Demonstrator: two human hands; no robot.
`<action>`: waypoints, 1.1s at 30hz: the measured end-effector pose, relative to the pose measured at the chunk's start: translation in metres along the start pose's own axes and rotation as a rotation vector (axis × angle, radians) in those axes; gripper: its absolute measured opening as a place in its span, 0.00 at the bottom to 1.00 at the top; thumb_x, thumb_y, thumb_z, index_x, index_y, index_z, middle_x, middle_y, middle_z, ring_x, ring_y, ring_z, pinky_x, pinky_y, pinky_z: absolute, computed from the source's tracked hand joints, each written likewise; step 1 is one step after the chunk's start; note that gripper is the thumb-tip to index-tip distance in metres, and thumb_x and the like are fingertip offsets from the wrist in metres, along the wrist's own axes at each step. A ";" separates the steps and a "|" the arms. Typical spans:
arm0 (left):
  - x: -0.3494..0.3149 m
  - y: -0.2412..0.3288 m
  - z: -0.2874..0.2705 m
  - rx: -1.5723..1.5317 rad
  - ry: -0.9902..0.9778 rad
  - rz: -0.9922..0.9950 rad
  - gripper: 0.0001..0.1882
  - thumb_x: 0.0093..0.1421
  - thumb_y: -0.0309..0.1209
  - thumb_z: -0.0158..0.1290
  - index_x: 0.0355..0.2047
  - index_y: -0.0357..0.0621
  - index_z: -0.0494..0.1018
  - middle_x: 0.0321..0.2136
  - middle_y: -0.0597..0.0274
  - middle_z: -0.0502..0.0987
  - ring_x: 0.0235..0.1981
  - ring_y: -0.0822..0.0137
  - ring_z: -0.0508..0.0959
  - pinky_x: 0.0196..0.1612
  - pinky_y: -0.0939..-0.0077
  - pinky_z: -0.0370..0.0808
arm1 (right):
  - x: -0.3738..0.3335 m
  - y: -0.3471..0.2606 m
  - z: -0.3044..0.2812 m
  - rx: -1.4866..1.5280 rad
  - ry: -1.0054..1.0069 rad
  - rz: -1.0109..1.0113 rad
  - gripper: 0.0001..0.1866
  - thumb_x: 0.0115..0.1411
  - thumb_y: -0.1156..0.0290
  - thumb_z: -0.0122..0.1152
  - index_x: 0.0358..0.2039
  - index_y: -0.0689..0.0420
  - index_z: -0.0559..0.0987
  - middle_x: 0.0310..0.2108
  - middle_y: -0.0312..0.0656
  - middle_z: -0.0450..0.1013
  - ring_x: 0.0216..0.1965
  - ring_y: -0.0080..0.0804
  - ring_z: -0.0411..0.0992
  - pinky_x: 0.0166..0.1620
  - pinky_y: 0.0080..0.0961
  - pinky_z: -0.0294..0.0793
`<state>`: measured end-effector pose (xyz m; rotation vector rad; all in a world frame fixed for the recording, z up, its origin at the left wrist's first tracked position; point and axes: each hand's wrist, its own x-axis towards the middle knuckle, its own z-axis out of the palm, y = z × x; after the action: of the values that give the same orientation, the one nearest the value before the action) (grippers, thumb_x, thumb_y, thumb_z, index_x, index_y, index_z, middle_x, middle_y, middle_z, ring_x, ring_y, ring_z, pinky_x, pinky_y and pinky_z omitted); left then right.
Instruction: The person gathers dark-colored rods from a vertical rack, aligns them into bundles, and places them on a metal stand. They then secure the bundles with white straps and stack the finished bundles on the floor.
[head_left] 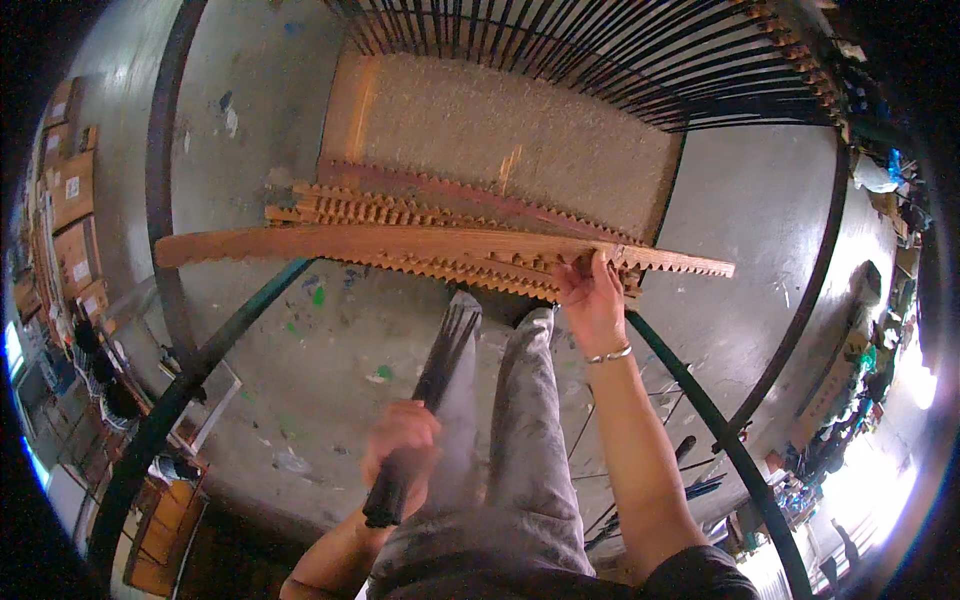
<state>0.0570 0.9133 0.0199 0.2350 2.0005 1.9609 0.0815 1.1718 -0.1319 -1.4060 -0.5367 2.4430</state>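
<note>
Across two green rails (690, 388) above a grey floor (330, 400), a long notched strip (440, 243) of wood lies crosswise over a pile (400, 213) of similar pieces, its toothed edge facing the person. The right hand (594, 305) appears to pinch the strip well right of its middle, thumb and fingers closed on the wood, leaving a long left stretch unsupported by any hand. Lower and to the left, the left hand (400, 450) is wrapped around a dark bar (440, 370) — blurred, so whether it is one piece or several cannot be told. Beyond the pile are a brown panel (500, 110) and a row of dark rods (640, 72).

Handling the strip well probably calls for a grip nearer its middle, or a second hand, to keep the long side from dipping. Fingers are best kept off the teeth, and the bar clear of the pile — its notched pieces, loosely overlapped, look easy to knock askew.
</note>
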 end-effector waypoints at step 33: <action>0.001 0.015 0.034 0.122 0.177 -0.163 0.16 0.52 0.39 0.58 0.29 0.50 0.61 0.21 0.64 0.67 0.23 0.64 0.68 0.42 0.59 0.67 | 0.130 0.060 -0.210 -0.366 0.229 0.402 0.09 0.61 0.66 0.54 0.36 0.57 0.68 0.26 0.40 0.70 0.26 0.33 0.71 0.32 0.31 0.75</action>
<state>0.0661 0.9464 0.0347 -0.0749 2.1771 1.8161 0.1971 1.2091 -0.3555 -2.0912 -0.7342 2.5123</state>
